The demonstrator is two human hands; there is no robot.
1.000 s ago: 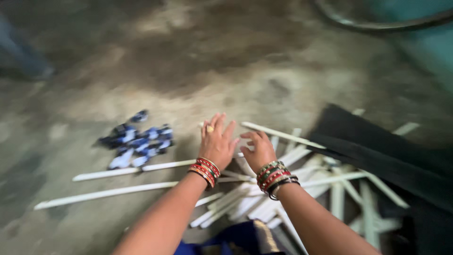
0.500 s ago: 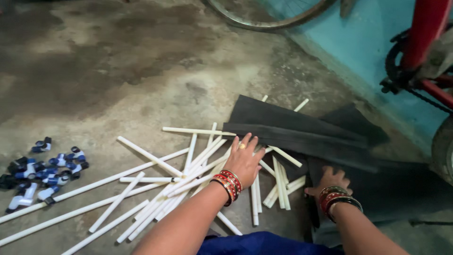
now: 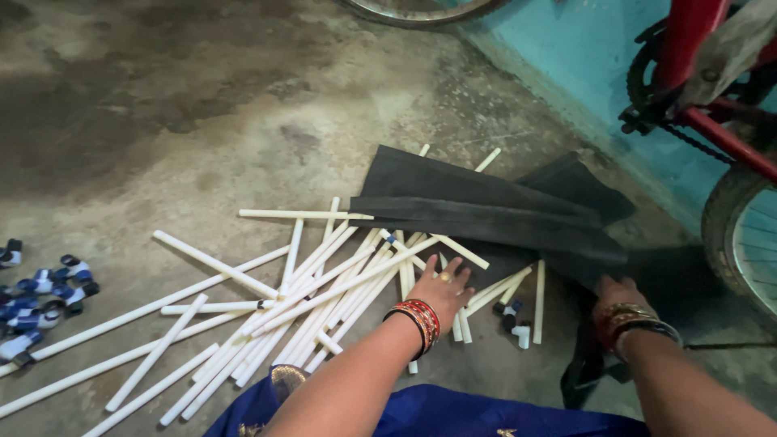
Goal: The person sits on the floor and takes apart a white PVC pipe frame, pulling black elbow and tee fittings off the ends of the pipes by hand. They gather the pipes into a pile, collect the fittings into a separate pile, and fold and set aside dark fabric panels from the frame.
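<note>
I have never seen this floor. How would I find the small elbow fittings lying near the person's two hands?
Start at the black sheet spread on the concrete floor beside the red bicycle. Below its lower edge, between the left hand and the right hand, lie the small elbow fittings. Unlike the long white pipes around them, they are short, bent and dark-ended.

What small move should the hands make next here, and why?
Probably lift the black sheet aside with the right hand, which already touches its edge. The sheet covers the far ends of several white pipes, while the left hand rests flat on the pile, holding nothing.
</note>
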